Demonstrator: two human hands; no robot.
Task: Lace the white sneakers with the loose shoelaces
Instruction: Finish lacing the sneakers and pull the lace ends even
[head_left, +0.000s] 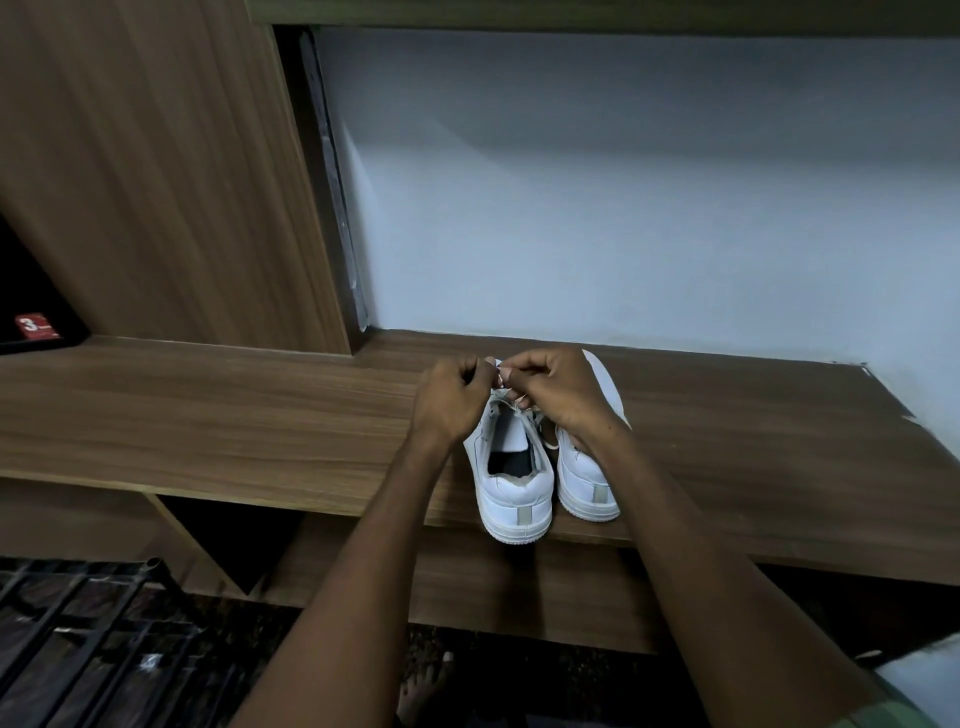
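Because both sneakers stand with heels toward the person at the front edge of the wooden bench, their open throats face up and the eyelets lie within easy reach. Over the left sneaker the two hands meet near the forward end of its throat. With fingers curled, the left hand seems to pinch a bit of white shoelace, and the right hand pinches the lace close beside it; the short stretch between them is small and partly hidden, so which eyelet it enters cannot be told. Holding the lace that short probably keeps its tip stiff enough to thread.

Touching or nearly touching the first, the right sneaker sits with its toe hidden behind the right hand. Both are smooth white leather-like uppers with thick ribbed rubber soles and a grey tab at each heel. A dark insole shows inside the left one. Matte wood-grain laminate covers the bench, and a pale wall rises behind it.
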